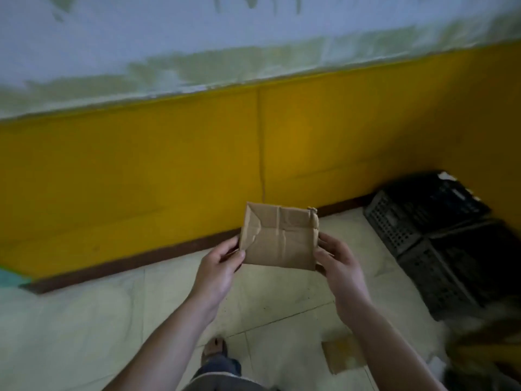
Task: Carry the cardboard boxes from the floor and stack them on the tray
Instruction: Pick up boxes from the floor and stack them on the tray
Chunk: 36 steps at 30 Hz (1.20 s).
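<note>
Both hands (282,263) grip a flat cardboard box (279,237), face toward camera.

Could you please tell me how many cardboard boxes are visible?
2: a held box, between left hand and right hand; a floor box, lower right. Others may be hidden.

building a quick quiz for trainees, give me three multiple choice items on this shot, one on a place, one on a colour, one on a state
1. The black crates are:
A far left
B at the right, by the wall
C overhead

2. The lower wall is:
A yellow
B red
C grey

3. The cardboard box is:
A set down alone
B pinched at one corner only
C gripped from both sides

Answers:
1. B, they sit at the right edge of the view.
2. A, a yellow band runs under the whitish part.
3. C, the left hand and right hand hold its side edges.
</note>
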Tool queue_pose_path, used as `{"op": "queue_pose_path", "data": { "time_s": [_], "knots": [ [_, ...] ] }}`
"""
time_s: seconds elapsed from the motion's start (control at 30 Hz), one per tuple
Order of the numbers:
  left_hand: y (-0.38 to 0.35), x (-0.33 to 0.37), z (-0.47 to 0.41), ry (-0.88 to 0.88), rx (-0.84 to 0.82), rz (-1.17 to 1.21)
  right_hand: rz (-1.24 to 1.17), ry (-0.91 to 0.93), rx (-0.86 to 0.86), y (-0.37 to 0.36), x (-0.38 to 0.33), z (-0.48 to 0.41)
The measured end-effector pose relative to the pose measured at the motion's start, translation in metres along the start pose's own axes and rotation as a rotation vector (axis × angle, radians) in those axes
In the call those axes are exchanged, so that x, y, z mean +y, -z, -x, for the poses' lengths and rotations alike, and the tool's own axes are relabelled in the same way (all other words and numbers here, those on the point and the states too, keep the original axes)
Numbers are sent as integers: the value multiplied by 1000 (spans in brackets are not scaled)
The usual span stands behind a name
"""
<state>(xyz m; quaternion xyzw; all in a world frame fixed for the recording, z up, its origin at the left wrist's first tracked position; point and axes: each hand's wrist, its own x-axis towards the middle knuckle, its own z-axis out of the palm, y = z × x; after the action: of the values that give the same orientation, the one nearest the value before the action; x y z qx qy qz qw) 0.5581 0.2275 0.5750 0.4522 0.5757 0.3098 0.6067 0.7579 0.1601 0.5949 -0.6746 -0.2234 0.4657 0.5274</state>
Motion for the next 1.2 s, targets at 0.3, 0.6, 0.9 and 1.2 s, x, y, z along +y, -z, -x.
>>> {"op": "queue_pose_path", "data": {
  "time_s": [0.3, 0.6, 0.9, 1.2],
  "knots": [
    [103, -26, 100, -19, 397, 165, 167, 68, -389, -101, 10, 43],
    [237, -81, 232, -9, 797, 319, 375, 174, -745, -256, 49, 162],
    [377, -161, 364, -11, 1020, 455, 494, 244, -1041, -394, 115, 319],
    [481, -219, 408, 53, 1157, 581, 613, 174, -1198, -509, 172, 393]
  ]
}}
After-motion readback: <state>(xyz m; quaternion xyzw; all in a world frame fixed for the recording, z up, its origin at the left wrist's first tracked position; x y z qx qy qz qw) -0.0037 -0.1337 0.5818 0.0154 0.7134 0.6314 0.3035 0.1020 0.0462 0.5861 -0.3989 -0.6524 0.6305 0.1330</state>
